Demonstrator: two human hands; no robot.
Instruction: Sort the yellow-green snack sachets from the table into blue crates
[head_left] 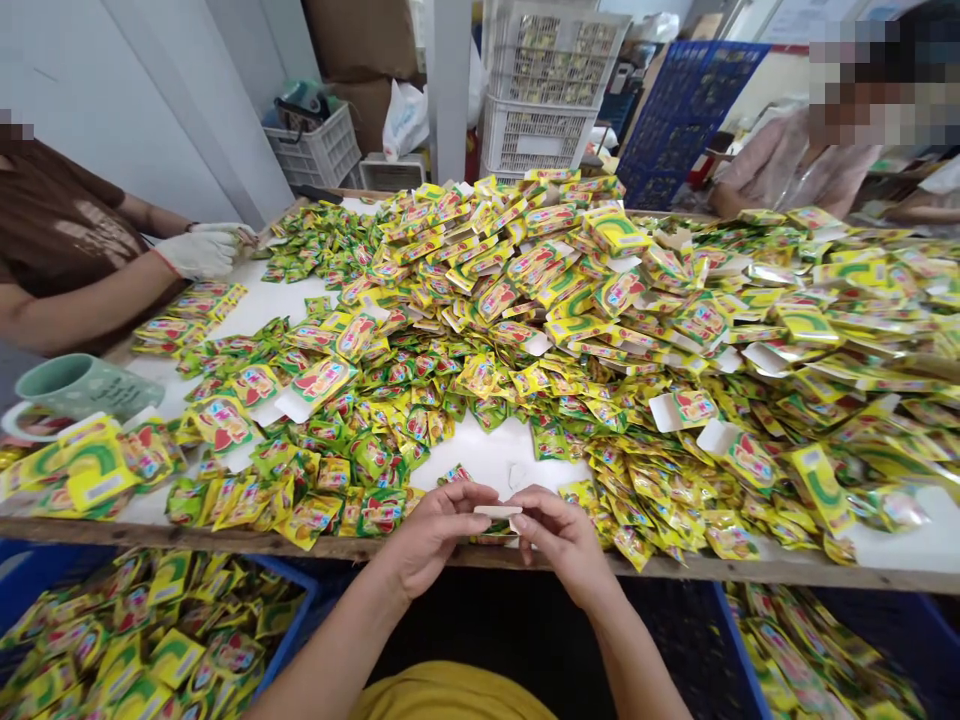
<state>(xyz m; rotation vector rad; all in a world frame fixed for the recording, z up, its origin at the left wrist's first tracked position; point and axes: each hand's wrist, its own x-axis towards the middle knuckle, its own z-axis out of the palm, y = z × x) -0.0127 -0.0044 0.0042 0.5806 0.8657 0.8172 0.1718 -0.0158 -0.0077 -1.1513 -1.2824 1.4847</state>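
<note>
My left hand [442, 530] and my right hand [559, 535] meet at the table's front edge, both closed on one small box [498, 511]. Its white end flap faces up between my thumbs and fingers, and most of the printed sides are hidden. Just beyond my hands lies a single green sachet [454, 475] on the white tabletop [491, 450]. Green sachets [375, 460] are heaped to the left and yellow sachets [637, 490] to the right. Behind them rises a big pile of flat yellow boxes [517, 265], several with white flaps standing open.
At the left stands a green mug [82, 385] beside stacked boxes. Blue crates [289, 620] of filled boxes sit below the table edge. A co-worker's gloved hand [202, 250] is at the left; another person [802, 160] sits at the far right. White crates [540, 130] are stacked behind.
</note>
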